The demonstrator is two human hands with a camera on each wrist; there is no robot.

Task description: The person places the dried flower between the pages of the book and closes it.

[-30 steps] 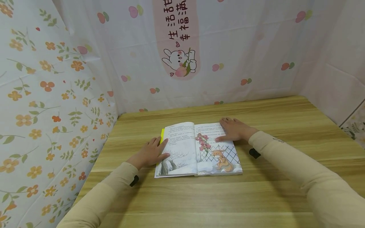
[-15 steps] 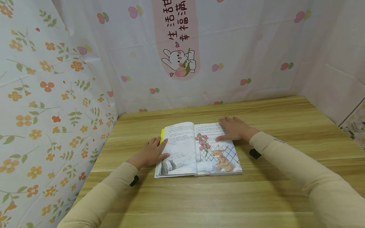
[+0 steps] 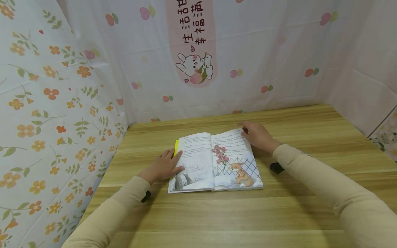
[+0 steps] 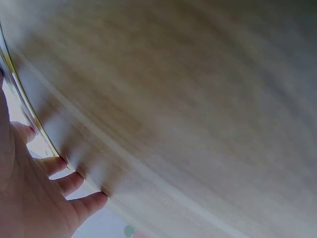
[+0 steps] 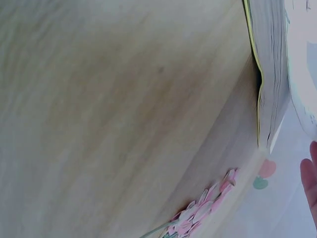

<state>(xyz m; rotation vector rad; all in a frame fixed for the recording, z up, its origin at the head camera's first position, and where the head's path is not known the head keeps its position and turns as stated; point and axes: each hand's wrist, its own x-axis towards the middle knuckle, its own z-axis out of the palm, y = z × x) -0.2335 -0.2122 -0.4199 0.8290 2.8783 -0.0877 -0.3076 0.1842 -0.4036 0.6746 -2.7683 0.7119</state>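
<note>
An open picture book (image 3: 195,165) lies on the wooden table, text and drawings on both pages. On its left edge rests my left hand (image 3: 162,167), fingers spread; the left wrist view shows the fingertips (image 4: 89,203) over the edge. My right hand (image 3: 258,134) is at the far right corner, pinching the right page (image 3: 231,141), whose top corner curves upward. That page bears a fox (image 3: 241,175) and pink flowers (image 3: 221,154). In the right wrist view only some fingers (image 5: 309,176) show, beside the raised page (image 5: 299,64).
Wood-grain tabletop (image 3: 229,217) surrounds the book. In the right wrist view, pink blossoms (image 5: 198,213) on a green stem appear against the wood. A patterned cloth (image 3: 263,44) hangs behind the table, and a floral one (image 3: 62,103) at the left.
My right hand has gone from lying flat on the right page to the far corner, its fingers now curled. The page corner has risen. My left hand stays put.
</note>
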